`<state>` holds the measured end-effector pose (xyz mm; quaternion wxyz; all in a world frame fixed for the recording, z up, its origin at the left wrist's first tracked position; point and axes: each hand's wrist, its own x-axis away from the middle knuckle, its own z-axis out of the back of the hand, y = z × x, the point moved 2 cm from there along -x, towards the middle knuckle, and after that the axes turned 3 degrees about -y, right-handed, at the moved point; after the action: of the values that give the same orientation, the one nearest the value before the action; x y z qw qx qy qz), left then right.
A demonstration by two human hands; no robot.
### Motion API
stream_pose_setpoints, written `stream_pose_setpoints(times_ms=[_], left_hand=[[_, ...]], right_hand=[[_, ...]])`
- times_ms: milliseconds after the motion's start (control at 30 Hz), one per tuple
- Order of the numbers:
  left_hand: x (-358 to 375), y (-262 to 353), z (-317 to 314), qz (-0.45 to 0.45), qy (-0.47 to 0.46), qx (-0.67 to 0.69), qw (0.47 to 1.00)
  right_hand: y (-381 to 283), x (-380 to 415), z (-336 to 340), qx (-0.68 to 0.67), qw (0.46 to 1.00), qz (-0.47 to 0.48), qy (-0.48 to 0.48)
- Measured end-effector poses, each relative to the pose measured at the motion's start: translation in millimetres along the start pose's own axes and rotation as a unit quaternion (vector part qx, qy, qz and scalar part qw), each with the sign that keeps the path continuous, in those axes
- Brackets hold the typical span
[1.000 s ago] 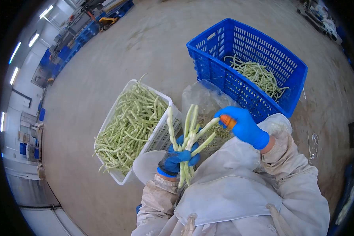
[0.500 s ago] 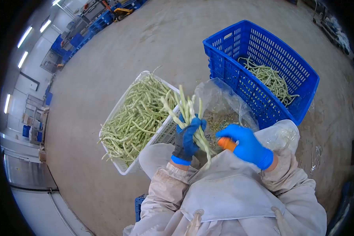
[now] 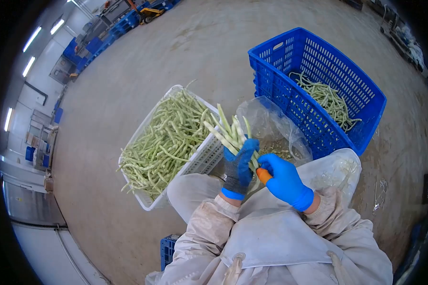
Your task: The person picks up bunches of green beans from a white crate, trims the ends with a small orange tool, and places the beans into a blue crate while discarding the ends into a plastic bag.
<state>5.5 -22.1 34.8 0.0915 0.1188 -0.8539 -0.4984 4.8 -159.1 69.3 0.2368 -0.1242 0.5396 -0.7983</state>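
Left fingers [image 3: 250,146] | wrapped around long beans [image 3: 230,135] | ends protruding beyond

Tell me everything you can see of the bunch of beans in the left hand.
The bunch of beans is several long, slender, pale green pods, some nearly white, with slightly bumpy surfaces. The gloved left hand grips it around the middle. The upper ends fan out, pointing away from the person; the lower part is mostly hidden by the hands. An orange piece in the gloved right hand is close to the lower part; whether they touch is unclear.
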Motion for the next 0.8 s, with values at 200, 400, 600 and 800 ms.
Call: stream_pose_setpoints(times_ms=[200, 400, 600, 800], left_hand=[[10, 0, -13, 0.008, -0.056, 0.023, 0.998], [11, 2, -4, 0.061, -0.189, -0.211, 0.957], [15, 1, 7, 0.03, -0.236, -0.304, 0.923], [11, 15, 11, 0.164, -0.271, -0.313, 0.895]], right_hand=[[-10, -15, 38, 0.113, 0.989, 0.093, -0.011], [-31, -58, 65, 0.161, 0.966, 0.197, -0.041], [-11, -74, 66, 0.249, 0.919, 0.27, -0.145], [-14, -70, 72, 0.382, 0.86, 0.281, -0.187]])
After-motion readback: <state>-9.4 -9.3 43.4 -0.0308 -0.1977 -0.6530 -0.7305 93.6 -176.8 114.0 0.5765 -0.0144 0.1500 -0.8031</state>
